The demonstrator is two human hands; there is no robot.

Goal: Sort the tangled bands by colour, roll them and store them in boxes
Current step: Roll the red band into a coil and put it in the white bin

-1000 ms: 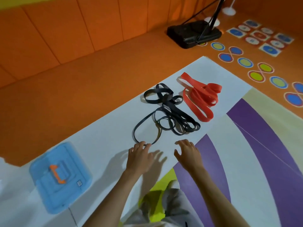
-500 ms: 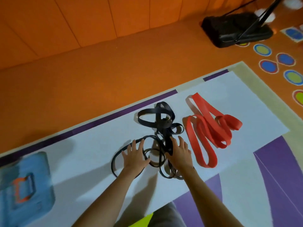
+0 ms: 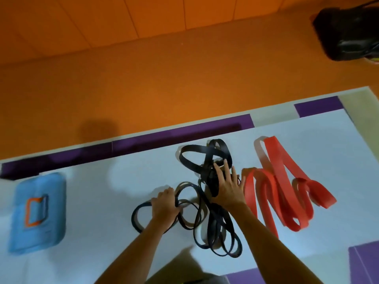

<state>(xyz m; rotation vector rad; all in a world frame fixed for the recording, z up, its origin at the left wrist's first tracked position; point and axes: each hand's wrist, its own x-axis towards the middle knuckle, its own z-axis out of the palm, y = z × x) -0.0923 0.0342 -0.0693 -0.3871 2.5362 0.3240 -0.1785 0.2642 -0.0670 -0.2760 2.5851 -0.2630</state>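
A tangle of black bands (image 3: pixel 213 226) lies in the middle of a white sheet (image 3: pixel 106 218). My left hand (image 3: pixel 165 203) has its fingers curled round thin loops on the tangle's left side. My right hand (image 3: pixel 226 186) lies flat with spread fingers on the upper middle of the black tangle. Just to the right, a separate heap of wide red bands (image 3: pixel 287 193) rests on the sheet, close to my right thumb. The picture is motion-blurred.
A blue box lid with an orange handle (image 3: pixel 38 212) lies at the sheet's left end. Orange floor and wall panels fill the far side. A black stand base (image 3: pixel 348 29) sits at the top right. Purple mat patches border the sheet.
The view has moved closer and leftward. My left hand went from lying flat to gripping the thin black loops. My right hand slid further up the black tangle.
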